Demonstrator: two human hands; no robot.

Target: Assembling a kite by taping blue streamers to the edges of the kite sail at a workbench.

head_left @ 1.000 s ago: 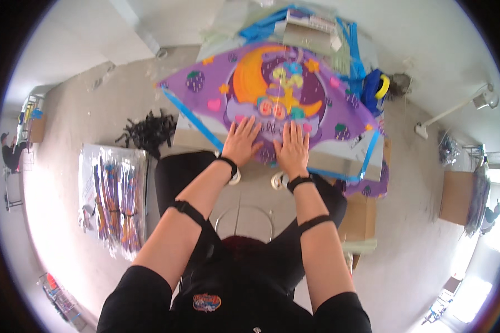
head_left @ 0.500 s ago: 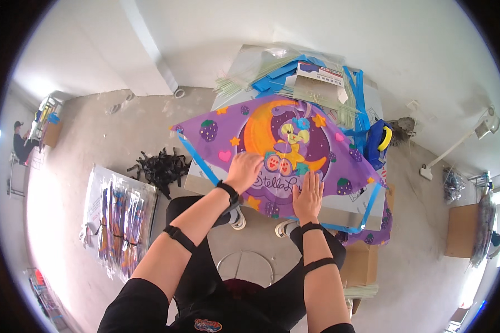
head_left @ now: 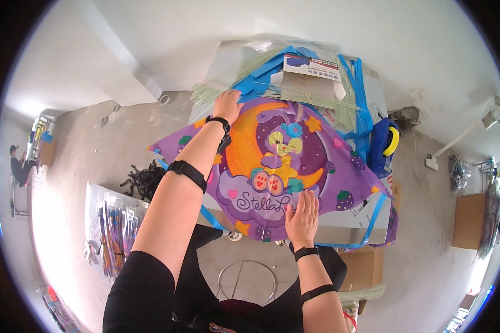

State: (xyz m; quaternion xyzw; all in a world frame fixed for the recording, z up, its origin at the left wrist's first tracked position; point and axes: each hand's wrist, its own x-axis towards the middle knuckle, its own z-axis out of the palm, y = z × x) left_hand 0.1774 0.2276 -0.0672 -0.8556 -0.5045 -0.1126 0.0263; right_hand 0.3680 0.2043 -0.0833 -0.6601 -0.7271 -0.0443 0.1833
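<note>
A purple kite (head_left: 328, 166) printed with an orange moon and a cartoon rabbit lies spread across the table (head_left: 347, 227). My right hand (head_left: 303, 213) rests flat on the kite's near edge, fingers spread. My left hand (head_left: 226, 105) reaches out to the kite's far tip, beside a bundle of thin pale green rods (head_left: 216, 89). Whether the left fingers pinch the tip or a rod is hidden from view.
Blue kite cloth (head_left: 272, 69), a printed card (head_left: 311, 69) and more rods (head_left: 316, 97) pile at the table's far side. A blue and yellow object (head_left: 384, 144) sits right. Packaged kites (head_left: 114, 233) and black sticks (head_left: 141, 180) lie on the floor left; a stool (head_left: 247, 280) stands below.
My left hand has left the kite's near part and stretched forward to its far tip. My head has moved closer over the table; the right hand stays pressed on the kite.
</note>
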